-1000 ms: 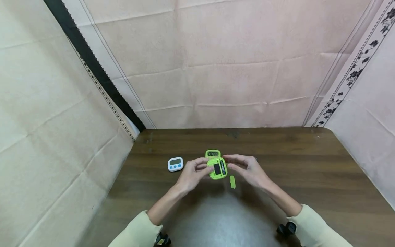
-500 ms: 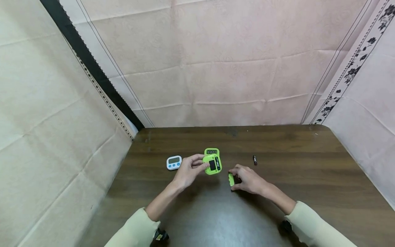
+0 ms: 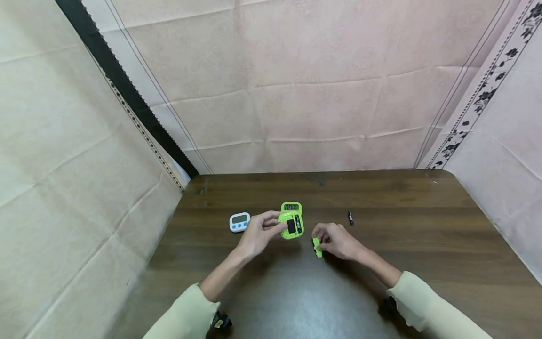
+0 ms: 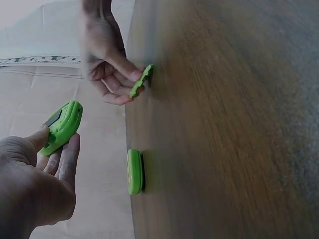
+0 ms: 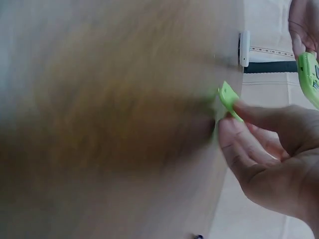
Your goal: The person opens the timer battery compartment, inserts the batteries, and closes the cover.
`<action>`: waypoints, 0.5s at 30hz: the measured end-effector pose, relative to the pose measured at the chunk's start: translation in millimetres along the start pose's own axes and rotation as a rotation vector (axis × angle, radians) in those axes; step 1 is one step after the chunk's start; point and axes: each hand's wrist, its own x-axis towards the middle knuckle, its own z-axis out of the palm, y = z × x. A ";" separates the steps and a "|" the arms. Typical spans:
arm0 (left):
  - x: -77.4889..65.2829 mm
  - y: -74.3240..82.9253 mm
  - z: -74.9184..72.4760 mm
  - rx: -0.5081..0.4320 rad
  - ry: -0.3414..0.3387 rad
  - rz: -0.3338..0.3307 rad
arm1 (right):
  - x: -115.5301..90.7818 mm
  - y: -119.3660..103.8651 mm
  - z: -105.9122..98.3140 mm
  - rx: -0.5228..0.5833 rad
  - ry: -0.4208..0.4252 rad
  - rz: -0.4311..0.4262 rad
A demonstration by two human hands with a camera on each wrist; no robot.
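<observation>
My left hand holds a green digital timer between thumb and fingers, its back turned up. The battery compartment is uncovered, with one battery visible inside and a dark panel beside it. To the right, my right hand pinches the small green battery cover between thumb and fingertips. In the left wrist view the cover is tilted on edge, close over the table. The right wrist view shows the cover jutting past the thumb tip.
A second green timer lies on the brown table just beyond the held one. Left of it is a white timer with blue buttons. A loose black battery lies beyond my right hand. Pale cloth hangs behind the table.
My right hand has left the held timer, moved down to the battery cover on the table and taken it up. The loose battery has come into view. My left hand keeps holding the timer.
</observation>
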 end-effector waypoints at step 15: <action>3.3 -7.8 1.3 -0.035 -0.007 -0.004 | 6.4 -23.1 -15.7 0.819 0.214 0.241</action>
